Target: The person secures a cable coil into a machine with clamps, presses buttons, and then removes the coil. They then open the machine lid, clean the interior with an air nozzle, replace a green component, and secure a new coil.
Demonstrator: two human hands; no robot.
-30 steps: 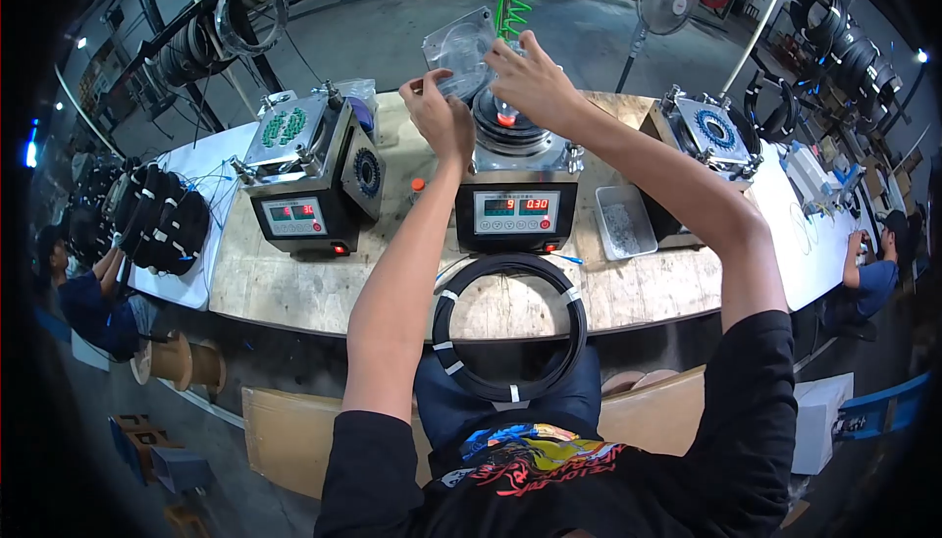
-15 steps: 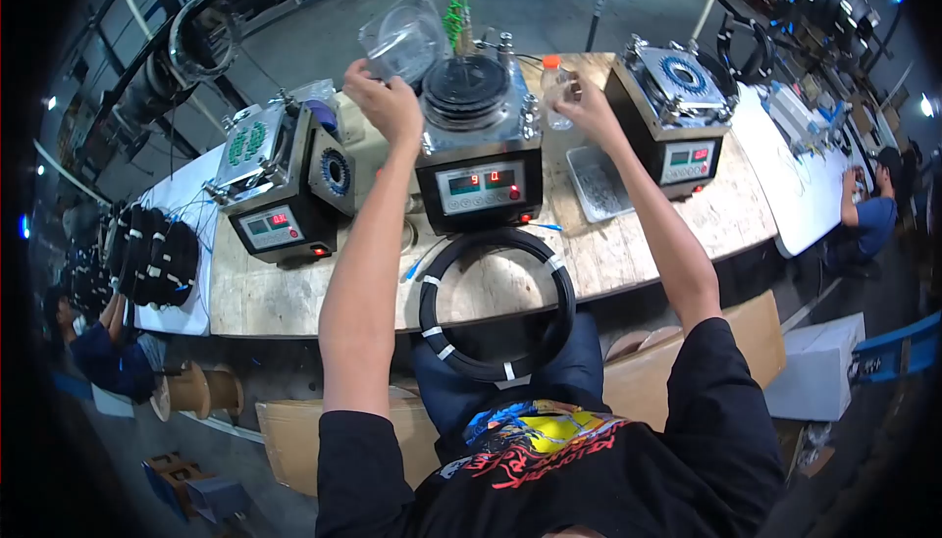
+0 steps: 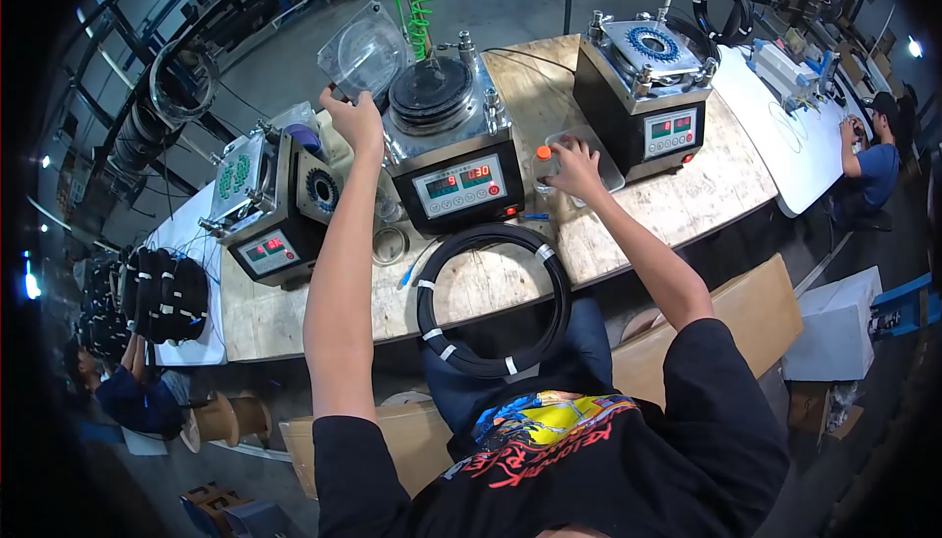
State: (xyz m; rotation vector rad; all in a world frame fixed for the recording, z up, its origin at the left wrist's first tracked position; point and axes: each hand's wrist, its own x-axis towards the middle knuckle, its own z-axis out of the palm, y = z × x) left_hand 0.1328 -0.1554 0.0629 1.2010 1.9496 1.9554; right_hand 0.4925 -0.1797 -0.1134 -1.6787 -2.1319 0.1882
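My left hand (image 3: 355, 124) is closed on the near edge of a clear plastic cover (image 3: 365, 55), tilted up beside the middle machine (image 3: 453, 180). A round black disc (image 3: 430, 89) sits on top of that machine. At the right of it, my right hand (image 3: 577, 169) is around a small clear bottle with an orange cap (image 3: 544, 153), which stands low over the wooden table. A shallow tray (image 3: 613, 177) lies partly hidden behind this hand. The black cable coil (image 3: 425, 310) with white ties rests at the table's front edge.
Another machine (image 3: 643, 97) stands right, and one (image 3: 265, 254) left. A small round dish (image 3: 390, 245) lies on the wooden table (image 3: 687, 219). Co-workers sit at the far right (image 3: 871, 170) and far left (image 3: 137, 401). Green coiled hose hangs behind.
My right hand has moved down toward the table with the bottle. The view has shifted, and the middle display now reads differently. My left hand still holds the cover.
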